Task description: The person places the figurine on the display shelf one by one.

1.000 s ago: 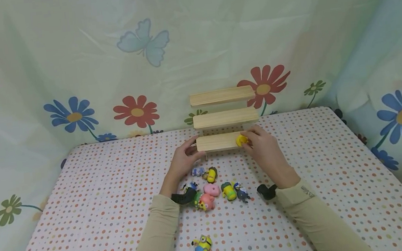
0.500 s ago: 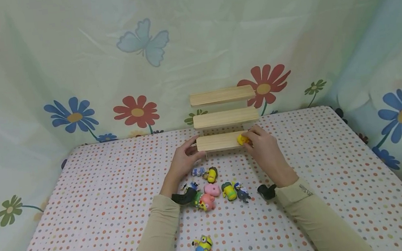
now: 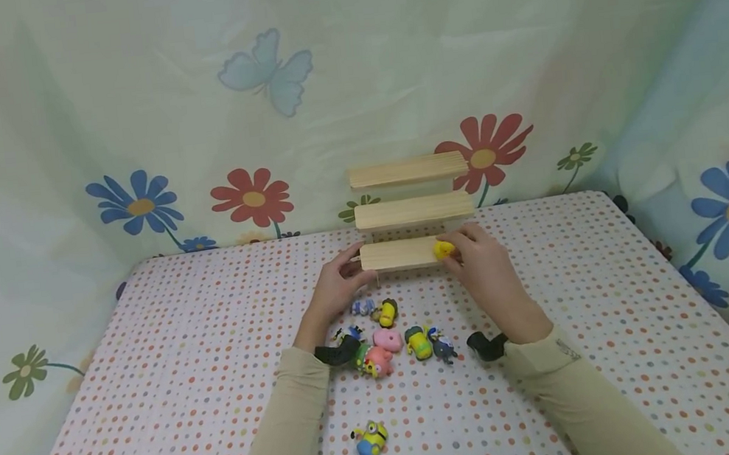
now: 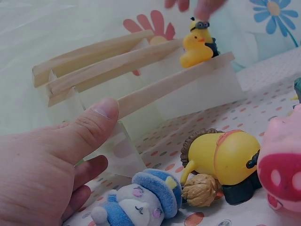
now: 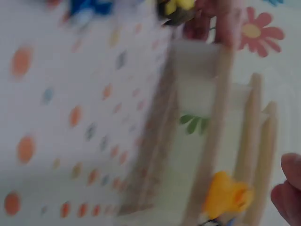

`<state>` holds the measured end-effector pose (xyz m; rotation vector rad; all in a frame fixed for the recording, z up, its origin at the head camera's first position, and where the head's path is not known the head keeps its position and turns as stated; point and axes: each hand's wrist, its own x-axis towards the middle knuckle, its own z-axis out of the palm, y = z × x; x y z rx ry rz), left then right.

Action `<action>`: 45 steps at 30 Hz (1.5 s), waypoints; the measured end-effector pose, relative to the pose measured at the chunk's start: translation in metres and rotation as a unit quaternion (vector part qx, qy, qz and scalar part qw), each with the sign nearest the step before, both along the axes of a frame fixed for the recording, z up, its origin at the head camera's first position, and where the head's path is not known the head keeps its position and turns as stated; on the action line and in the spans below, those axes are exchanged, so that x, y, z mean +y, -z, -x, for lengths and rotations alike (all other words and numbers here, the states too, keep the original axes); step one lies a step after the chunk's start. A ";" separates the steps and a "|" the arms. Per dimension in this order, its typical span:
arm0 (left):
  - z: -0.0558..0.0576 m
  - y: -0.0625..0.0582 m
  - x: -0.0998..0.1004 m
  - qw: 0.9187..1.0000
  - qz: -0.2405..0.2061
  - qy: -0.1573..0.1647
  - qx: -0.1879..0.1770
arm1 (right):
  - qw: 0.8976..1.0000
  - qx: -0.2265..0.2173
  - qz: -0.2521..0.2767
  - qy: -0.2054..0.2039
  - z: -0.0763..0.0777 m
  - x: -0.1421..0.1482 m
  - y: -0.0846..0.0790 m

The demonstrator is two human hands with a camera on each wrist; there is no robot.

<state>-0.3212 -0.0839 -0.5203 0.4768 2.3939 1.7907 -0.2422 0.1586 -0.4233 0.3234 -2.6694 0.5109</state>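
Note:
A three-tier wooden-topped display stand (image 3: 397, 255) with clear panels stands at the back of the table. My left hand (image 3: 335, 282) grips the left end of its lowest step, thumb in front and fingers behind. On that step's right end sits a yellow rubber duck (image 4: 196, 49), with a goggled Minion figure (image 4: 202, 29) right behind it. My right hand (image 3: 486, 274) is at this end. Its fingertips (image 5: 286, 193) show apart from the duck in the right wrist view, and just above the Minion in the left wrist view.
Several toys lie before the stand: a plush in a blue hat (image 4: 157, 195), a yellow figure (image 4: 221, 160), a pink pig (image 3: 387, 341), another yellow figure (image 3: 419, 343) and a dark figure (image 3: 442, 347). A Minion (image 3: 370, 442) lies nearer me. A floral curtain (image 3: 388, 69) hangs behind.
The yellow duck by my right fingers has turned slightly on the lowest step. My left hand keeps its place at the stand. The head view has shifted a little.

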 end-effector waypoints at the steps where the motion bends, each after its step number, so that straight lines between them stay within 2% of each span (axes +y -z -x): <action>1: 0.000 -0.001 0.001 1.000 -0.001 0.002 0.000 | 1.000 -0.016 -0.008 -0.013 -0.003 -0.002 -0.004; 3: 0.001 -0.002 0.003 1.000 -0.003 0.004 -0.001 | 0.996 -0.064 -0.038 -0.054 -0.011 -0.007 -0.013; 4: 0.002 -0.003 0.004 1.000 -0.004 0.003 -0.002 | 0.991 -0.096 -0.056 -0.079 -0.015 -0.010 -0.017; 6: 0.002 -0.005 0.005 1.000 -0.006 0.000 -0.005 | 0.972 -0.174 -0.099 -0.126 -0.024 -0.015 -0.022; 9: 0.002 -0.006 0.005 1.000 -0.003 -0.006 -0.009 | 0.938 -0.273 -0.143 -0.161 -0.036 -0.024 -0.020; 11: 0.001 -0.005 0.004 1.000 -0.002 -0.010 -0.013 | 0.924 -0.308 -0.156 -0.165 -0.042 -0.028 -0.015; 12: 0.001 -0.005 0.004 1.000 -0.001 -0.011 -0.014 | 0.921 -0.313 -0.158 -0.167 -0.044 -0.030 -0.012; 15: -0.001 -0.003 0.002 1.000 0.002 -0.015 -0.015 | 0.922 -0.300 -0.172 -0.174 -0.048 -0.035 -0.002; 22: -0.001 -0.002 0.002 1.000 0.004 -0.015 -0.013 | 0.924 -0.268 -0.188 -0.195 -0.048 -0.043 0.018; 30: -0.002 -0.003 0.002 1.000 -0.006 -0.008 -0.015 | 0.931 -0.239 -0.203 -0.188 -0.049 -0.044 0.022; 38: -0.001 -0.001 0.002 1.000 0.001 -0.012 -0.010 | 0.929 -0.270 -0.168 -0.191 -0.042 -0.041 0.018; 45: -0.001 -0.001 0.002 1.000 0.007 -0.018 -0.011 | 0.934 -0.268 -0.106 -0.211 -0.038 -0.037 0.018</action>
